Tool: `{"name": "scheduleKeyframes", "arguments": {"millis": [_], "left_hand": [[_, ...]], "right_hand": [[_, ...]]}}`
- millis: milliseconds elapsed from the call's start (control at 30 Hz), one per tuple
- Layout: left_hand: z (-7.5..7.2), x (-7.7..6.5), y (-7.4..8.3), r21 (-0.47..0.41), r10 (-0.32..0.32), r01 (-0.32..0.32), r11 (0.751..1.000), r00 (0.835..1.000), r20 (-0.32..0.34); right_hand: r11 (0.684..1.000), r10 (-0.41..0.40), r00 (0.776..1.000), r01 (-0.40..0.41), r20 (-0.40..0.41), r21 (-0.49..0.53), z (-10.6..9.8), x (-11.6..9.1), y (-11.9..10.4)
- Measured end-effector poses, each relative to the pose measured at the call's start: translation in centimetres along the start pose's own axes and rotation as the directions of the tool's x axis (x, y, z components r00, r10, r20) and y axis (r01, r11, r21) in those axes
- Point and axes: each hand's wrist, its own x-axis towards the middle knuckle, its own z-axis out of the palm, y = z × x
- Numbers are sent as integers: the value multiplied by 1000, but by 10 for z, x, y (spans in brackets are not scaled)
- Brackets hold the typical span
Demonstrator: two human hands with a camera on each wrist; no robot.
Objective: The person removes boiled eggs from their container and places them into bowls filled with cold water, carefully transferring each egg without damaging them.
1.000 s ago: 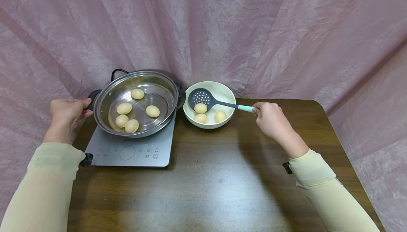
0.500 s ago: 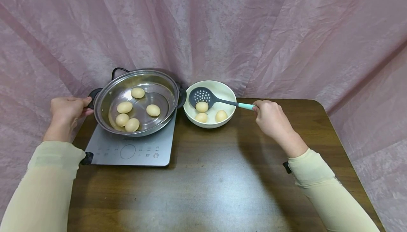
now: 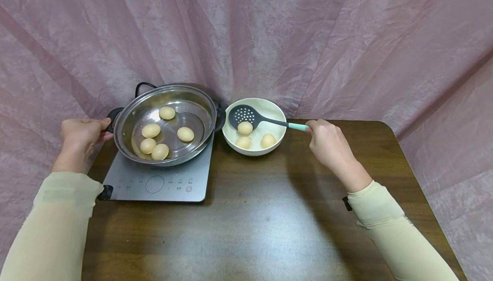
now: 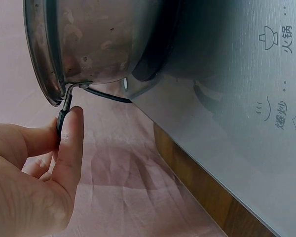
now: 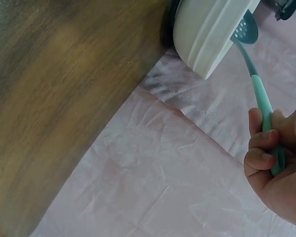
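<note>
My left hand (image 3: pixel 82 133) pinches the black side handle (image 4: pixel 61 121) of a steel pot (image 3: pixel 169 97). Several pale eggs (image 3: pixel 185 134) lie in the liquid inside the pot. With curled fingers my right hand (image 3: pixel 327 144) grips the mint-green handle (image 5: pixel 261 96) of a grey skimmer (image 3: pixel 242 113), whose perforated head is inside a white bowl (image 3: pixel 277 120). One egg (image 3: pixel 245 127) sits at the near edge of the skimmer head. Two more, a left egg (image 3: pixel 243 142) and a right egg (image 3: pixel 268 140), rest in the bowl.
Under the pot is a silver induction cooktop (image 3: pixel 154 184) with a touch panel. The wooden table (image 3: pixel 246 212) extends to the right and front, its right edge near my right sleeve. A pink curtain (image 3: pixel 262 37) hangs close behind pot and bowl. A black cord (image 3: pixel 143 85) loops behind the pot.
The egg at the skimmer head has shifted slightly back and to the right, away from the left egg in the bowl. My right hand has risen a little; my left stays on the pot handle.
</note>
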Motion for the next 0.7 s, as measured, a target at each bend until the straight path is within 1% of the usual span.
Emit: {"name": "scheduleKeyframes", "arguments": {"millis": [67,333,700], "left_hand": [[0,0,0,5,1,-1,1000,1000,0],[0,-2,1,-20,24,-24,1000,1000,4],[0,1,-1,-5,7,-7,1000,1000,7]], "right_hand": [[1000,-14,1000,14,-12,-6,0,0,0],[998,-58,997,57,-57,-26,0,0,0],[998,-56,992,55,-111,-16,0,0,2]]}}
